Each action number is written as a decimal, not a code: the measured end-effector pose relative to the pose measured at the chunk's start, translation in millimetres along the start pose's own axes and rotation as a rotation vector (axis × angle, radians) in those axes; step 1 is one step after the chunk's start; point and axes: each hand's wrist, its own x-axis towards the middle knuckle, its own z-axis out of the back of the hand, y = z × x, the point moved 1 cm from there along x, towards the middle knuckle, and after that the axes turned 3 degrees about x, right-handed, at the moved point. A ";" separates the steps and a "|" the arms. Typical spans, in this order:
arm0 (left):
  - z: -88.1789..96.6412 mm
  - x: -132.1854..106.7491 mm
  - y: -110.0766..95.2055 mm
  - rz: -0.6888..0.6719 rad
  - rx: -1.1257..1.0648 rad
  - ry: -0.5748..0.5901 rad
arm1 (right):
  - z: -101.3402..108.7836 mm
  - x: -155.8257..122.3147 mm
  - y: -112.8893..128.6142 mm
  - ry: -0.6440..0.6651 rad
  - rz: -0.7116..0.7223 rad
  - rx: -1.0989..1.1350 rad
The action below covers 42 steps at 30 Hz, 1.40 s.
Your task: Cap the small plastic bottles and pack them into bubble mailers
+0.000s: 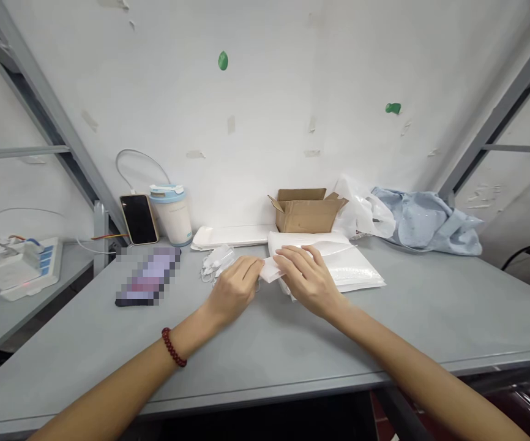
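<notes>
My left hand (234, 289) is closed, its fingertips pinching the left end of a small white folded piece (270, 270) that looks like paper or thin plastic. My right hand (309, 278) bends over the other end of this piece, its fingers closed on it and its thumb mostly hidden. Under and behind the right hand lies a stack of shiny white plastic bags (357, 269). Just behind the left hand rests a small heap of clear packets with thin strings (218, 260), partly covered by that hand.
Along the wall stand a phone (140, 219), a lidded cup (172, 214), a flat white stack (237, 236), an open cardboard box (306, 215), a white plastic bag (361, 208) and a light blue cloth (425, 220). Another phone (150, 275) lies left on the grey table (265, 361).
</notes>
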 end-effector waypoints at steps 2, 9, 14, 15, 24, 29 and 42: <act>2.3 2.7 0.4 0.109 -0.067 -0.028 | 0.1 0.6 -4.9 -0.007 -0.035 -0.025; -10.9 36.8 14.3 0.774 -0.563 0.077 | 7.9 2.8 -44.4 -0.019 -0.273 -0.156; -42.7 65.9 22.4 1.044 -1.009 0.173 | 8.4 -2.8 -68.6 0.171 -0.437 -0.118; -49.9 68.7 23.6 1.061 -1.051 0.193 | 7.0 -4.6 -71.6 0.216 -0.460 -0.124; -90.1 63.8 35.1 1.187 -1.175 0.247 | -5.3 -19.4 -88.6 0.420 -0.458 -0.179; -86.0 59.0 43.9 1.141 -1.003 0.277 | -10.3 -22.2 -91.2 0.482 -0.482 -0.144; -59.7 43.8 133.3 0.681 -0.084 0.613 | -10.5 -18.1 -81.7 0.493 -0.467 -0.054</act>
